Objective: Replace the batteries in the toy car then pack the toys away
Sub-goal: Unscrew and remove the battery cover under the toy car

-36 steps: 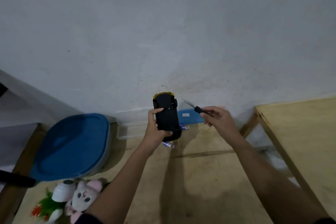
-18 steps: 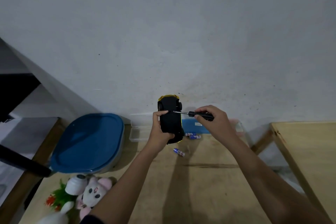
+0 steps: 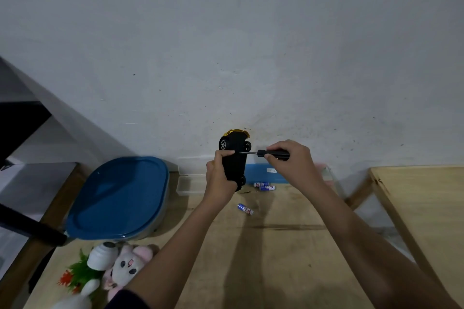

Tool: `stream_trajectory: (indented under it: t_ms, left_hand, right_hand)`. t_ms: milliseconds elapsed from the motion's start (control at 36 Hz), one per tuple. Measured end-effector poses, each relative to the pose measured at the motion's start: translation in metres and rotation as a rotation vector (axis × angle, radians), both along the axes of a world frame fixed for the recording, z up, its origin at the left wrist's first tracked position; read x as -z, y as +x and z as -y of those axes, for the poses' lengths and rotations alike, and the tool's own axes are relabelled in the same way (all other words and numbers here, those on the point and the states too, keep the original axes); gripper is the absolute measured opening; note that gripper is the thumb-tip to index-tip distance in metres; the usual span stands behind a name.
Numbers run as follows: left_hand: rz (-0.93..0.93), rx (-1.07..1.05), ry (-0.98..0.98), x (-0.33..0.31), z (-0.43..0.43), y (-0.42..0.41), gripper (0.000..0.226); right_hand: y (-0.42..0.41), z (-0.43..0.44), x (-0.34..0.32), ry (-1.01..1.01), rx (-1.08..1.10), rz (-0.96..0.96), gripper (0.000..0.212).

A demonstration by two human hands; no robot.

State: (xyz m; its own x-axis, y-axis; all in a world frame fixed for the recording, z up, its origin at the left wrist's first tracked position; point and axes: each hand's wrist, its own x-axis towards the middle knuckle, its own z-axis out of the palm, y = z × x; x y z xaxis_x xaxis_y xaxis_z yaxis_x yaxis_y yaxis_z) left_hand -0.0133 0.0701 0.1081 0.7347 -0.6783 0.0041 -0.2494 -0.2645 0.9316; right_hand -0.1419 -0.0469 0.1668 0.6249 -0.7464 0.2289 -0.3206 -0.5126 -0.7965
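Grey wall (image 3: pixel 226 32) – wood tables (image 3: pixel 276 246)

My left hand (image 3: pixel 221 170) wraps the toy car (image 3: pixel 234 158); my right hand (image 3: pixel 292 163), just right of it, pinches the screwdriver (image 3: pixel 272 153).

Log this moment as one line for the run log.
step: unscrewing battery cover | left hand: holds toy car underside up | right hand: screwdriver tip on car | batteries: loose on table

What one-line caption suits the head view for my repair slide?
Left hand holds the upturned toy car while the right hand sets a screwdriver to its underside.
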Motion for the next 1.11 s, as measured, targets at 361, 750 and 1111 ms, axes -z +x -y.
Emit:
stream_trajectory:
  t_ms: [361,750,1111]
  left_hand:
    - [-0.053,-0.022,0.010,-0.003,0.004,0.002,0.077]
    - [-0.186,0.056,-0.030,-0.012,0.000,0.000,0.070]
    - [-0.349,0.015,-0.096,-0.029,-0.005,-0.007,0.070]
  right_hand:
    - [0.019,-0.019,-0.028,-0.110,-0.048,-0.252,0.030]
    - [0.030,-0.028,-0.043,-0.302,-0.024,-0.289,0.025]
    - [0.029,-0.028,-0.051,-0.316,-0.083,-0.314,0.010]
